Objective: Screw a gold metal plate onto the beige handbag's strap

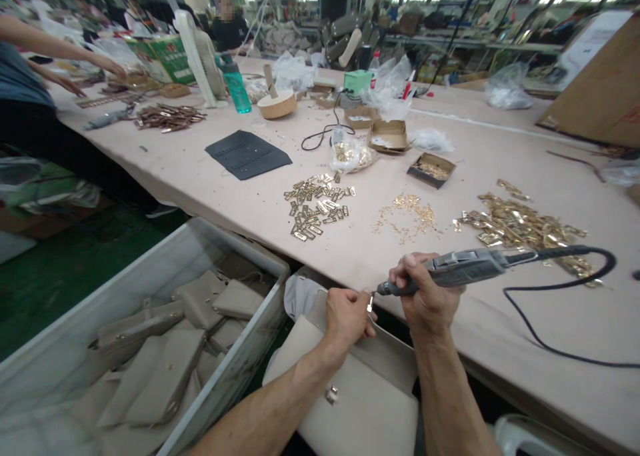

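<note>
The beige leather bag (370, 403) lies in front of me, below the edge of the pale covered table (240, 203), with its flap (395, 359) raised. A small shiny metal clasp (331, 394) sits on its front. At the flap's edge I have a small gold metal plate (370, 303) pinched between the fingers of my left hand (349, 316). My right hand (427, 293) is wrapped around the grey powered screwdriver (465, 267), held nearly level, its tip pointing left at the plate; whether the tip touches it, I cannot tell. A black cable (555, 355) runs from the back of the tool off to my right.

On the table just beyond my hands is a scatter of tiny gold-coloured pieces (407, 215), with a pile of flat gold metal plates (317, 206) to its left and a larger heap of gold metal parts (525, 223) to its right. Behind them are a small open cardboard box (433, 170) of tiny parts and a clear plastic bag (350, 155) of gold pieces. Farther left lies a flat black sheet (247, 155). To the left of my lap, a large whitish bin (65, 349) holds more beige bags (167, 375).
</note>
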